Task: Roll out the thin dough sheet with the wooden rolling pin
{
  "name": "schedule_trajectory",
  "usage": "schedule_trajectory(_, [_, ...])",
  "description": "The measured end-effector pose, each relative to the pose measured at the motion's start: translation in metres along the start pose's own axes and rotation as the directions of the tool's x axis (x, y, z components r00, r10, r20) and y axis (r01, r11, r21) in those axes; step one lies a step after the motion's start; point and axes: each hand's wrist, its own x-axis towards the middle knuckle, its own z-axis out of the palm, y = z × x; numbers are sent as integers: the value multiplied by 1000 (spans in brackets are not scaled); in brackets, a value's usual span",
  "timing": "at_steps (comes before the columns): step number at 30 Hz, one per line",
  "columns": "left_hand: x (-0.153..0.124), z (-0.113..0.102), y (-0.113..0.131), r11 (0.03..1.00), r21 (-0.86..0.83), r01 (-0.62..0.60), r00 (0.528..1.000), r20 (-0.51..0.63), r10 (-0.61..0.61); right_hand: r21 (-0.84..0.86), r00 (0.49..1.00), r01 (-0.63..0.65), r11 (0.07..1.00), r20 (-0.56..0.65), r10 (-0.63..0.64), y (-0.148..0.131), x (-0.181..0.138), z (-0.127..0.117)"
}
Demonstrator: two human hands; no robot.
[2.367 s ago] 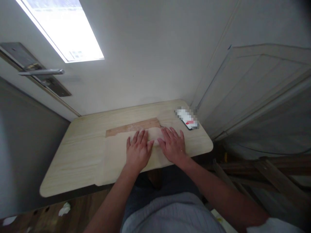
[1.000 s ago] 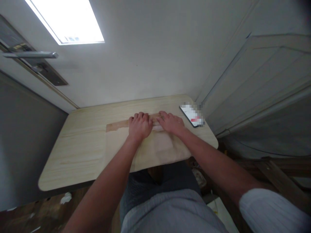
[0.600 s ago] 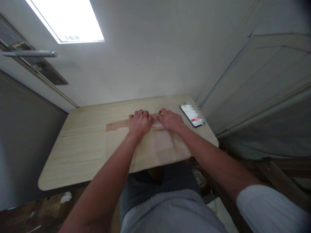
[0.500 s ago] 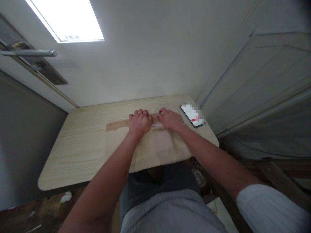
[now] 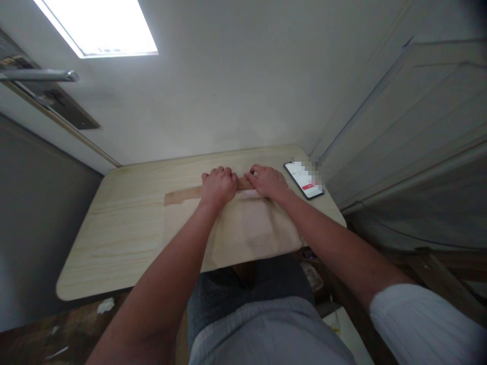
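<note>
Left hand: the left hand [image 5: 218,186] lies knuckles up on the far edge of a pale brown paper sheet [image 5: 247,233], its fingers curled under into a loose fist

Left grip: the fingertips are hidden beneath the hand, so it cannot be told whether they pinch the paper or only press on it

Right hand: the right hand [image 5: 267,182] sits just beside the left one on the same far edge, fingers bent and tips turned down onto the paper

Right grip: the thumb points towards the left hand; whether anything is caught between thumb and fingers cannot be told

Paper sheet: it lies flat on a light wooden table with rounded corners [image 5: 125,223], right of the table's middle, and its near edge hangs a little over the table's near side above the person's lap

Strip: a darker brown band [image 5: 182,194] runs along the sheet's far edge and passes under both hands

Phone: a dark smartphone with a lit white screen [image 5: 304,180] lies on the table's far right corner, near the right hand but apart from it

Surroundings: a metal lever door handle [image 5: 38,76] shows at upper left, a bright rectangular pane [image 5: 99,25] beside it, and a white panelled door [image 5: 418,116] at right

Floor: a crumpled white scrap [image 5: 105,305] lies below the table's near left edge
</note>
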Motion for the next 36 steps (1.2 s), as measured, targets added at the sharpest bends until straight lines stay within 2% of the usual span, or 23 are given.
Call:
schedule_trajectory(14, [19,6,-5,999,21,29,999,30,-29,-18,998,55,998,-26,-56,5,16,1])
schedule_trajectory(20, [30,7,-7,999,14,35,998,53,-36,-33,999,40,999,-11,-41,4,23,1])
schedule_trajectory(24, [36,6,-7,998,11,64,997,44,-64,-22,998,12,1000,-64,-13,3,26,-5])
schedule_trajectory(28, [37,5,-6,997,4,80,996,38,-80,11,997,40,999,-74,-39,9,7,-14])
schedule_trajectory(33, [37,-2,-3,996,-2,91,996,-18,-91,25,976,214,976,30,-215,23,-35,-14])
schedule_trajectory(36, [33,-16,-3,992,-44,114,991,-58,-117,10,979,205,979,8,-205,23,-48,-13])
